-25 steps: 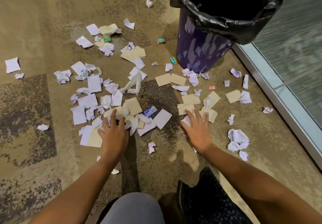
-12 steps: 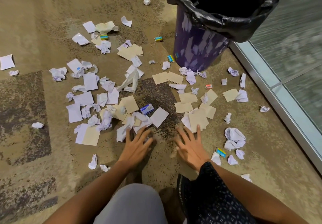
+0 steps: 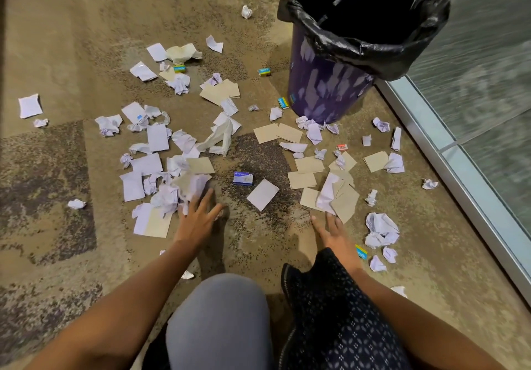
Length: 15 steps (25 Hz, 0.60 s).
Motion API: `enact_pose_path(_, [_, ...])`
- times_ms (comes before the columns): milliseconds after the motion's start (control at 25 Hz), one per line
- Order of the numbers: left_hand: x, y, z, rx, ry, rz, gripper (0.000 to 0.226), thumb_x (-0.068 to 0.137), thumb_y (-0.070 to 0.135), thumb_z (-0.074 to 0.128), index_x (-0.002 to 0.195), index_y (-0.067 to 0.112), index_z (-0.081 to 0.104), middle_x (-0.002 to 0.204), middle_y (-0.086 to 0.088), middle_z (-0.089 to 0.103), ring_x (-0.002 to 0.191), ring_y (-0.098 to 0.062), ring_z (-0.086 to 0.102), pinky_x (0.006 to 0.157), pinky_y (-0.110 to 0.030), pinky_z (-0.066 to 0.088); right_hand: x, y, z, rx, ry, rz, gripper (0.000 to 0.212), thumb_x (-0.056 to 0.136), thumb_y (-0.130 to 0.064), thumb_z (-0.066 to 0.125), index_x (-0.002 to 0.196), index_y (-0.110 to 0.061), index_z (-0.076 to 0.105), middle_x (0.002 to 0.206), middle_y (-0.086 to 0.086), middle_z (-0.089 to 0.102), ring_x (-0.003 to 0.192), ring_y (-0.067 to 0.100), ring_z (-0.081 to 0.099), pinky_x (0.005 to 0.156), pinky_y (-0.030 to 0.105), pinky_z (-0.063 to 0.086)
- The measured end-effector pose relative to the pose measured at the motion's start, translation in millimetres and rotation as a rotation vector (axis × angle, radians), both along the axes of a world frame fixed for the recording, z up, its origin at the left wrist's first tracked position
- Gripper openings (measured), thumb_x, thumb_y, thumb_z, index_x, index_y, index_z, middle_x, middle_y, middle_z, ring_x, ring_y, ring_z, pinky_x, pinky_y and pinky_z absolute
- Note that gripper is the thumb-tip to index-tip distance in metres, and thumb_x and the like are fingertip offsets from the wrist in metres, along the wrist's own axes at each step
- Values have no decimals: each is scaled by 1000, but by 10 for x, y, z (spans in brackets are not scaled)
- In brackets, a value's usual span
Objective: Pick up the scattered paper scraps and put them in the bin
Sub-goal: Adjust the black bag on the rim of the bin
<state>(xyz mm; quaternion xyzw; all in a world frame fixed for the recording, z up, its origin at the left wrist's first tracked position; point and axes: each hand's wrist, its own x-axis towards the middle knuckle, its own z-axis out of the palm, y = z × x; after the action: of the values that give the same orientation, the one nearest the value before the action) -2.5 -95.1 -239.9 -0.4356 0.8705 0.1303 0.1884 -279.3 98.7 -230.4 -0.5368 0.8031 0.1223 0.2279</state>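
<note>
Several white and tan paper scraps lie scattered over the brown carpet (image 3: 71,39). A purple bin (image 3: 324,90) lined with a black bag (image 3: 396,39) stands at the upper right, open at the top. My left hand (image 3: 198,214) lies low on the floor with spread fingers against a heap of crumpled white scraps (image 3: 184,191). My right hand (image 3: 330,231) rests flat on the carpet, its fingertips touching a pile of tan and white sheets (image 3: 336,197). Neither hand grips anything.
Small boxes lie among the paper, one blue and white (image 3: 243,178), one red (image 3: 342,147). A metal floor rail (image 3: 448,168) and glass wall run along the right. My knee (image 3: 218,320) and dark patterned cloth (image 3: 339,312) fill the bottom.
Both hands have drawn back toward me across the carpet, dragging scraps with them. The papers under each hand have bunched into looser heaps.
</note>
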Motion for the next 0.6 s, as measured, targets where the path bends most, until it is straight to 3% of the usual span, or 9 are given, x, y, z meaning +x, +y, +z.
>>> enact_pose_path(80, [-66,-27,56,85,4,66,70,93,-3,40,149,31,14,160,-7,1,137,-37,33,100,-54,45,-78,-110,45,85,2,40,84,88,3,49,151,-26,1,156,15,8,143,31,11,110,37,31])
enact_pose_path(200, [-160,-43,87,99,-23,93,82,89,-15,36,151,28,5,160,-10,5,127,-38,48,94,-47,50,-191,-243,132,134,-14,52,76,90,6,42,151,-19,4,155,10,16,140,26,25,105,35,36])
enact_pose_path(360, [-232,-59,99,78,-112,31,77,91,-10,40,151,21,3,159,-15,7,126,-40,47,100,-45,46,-275,-342,196,158,-3,81,59,91,-5,47,145,-10,21,139,13,43,118,28,51,88,35,43])
enact_pose_path(600, [-377,-186,160,163,-235,-13,62,96,2,38,150,10,9,156,-24,9,129,-38,44,102,-44,40,-256,-546,265,193,-57,-89,30,90,-4,50,121,-4,52,118,18,57,108,33,58,85,35,45])
